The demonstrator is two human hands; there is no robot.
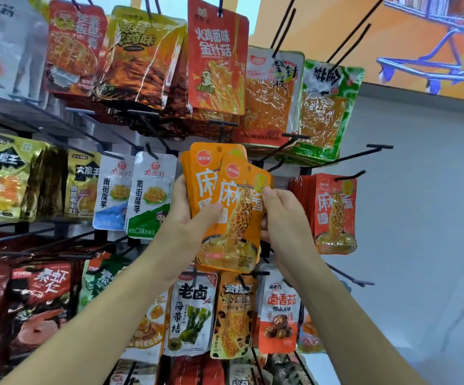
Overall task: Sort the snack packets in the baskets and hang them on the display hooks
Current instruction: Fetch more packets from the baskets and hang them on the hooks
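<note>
Most hooks [347, 157] already carry stock, but you're mid-job. Your left grip [194, 218] curls round a stack of orange packets [201, 176] before the rack's middle row, toward its right edge. Your right grip [283, 218] pinches the front packet [239, 226]; these seem still unhung.

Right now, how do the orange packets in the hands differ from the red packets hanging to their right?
The orange packets have an orange background; the red packets have a red one. The orange packets are held by the left hand and right hand, while the red packets hang from a hook. The orange packets are fanned and tilted; the red packets hang nearly straight. Both show the same noodle picture and large white characters.
</note>
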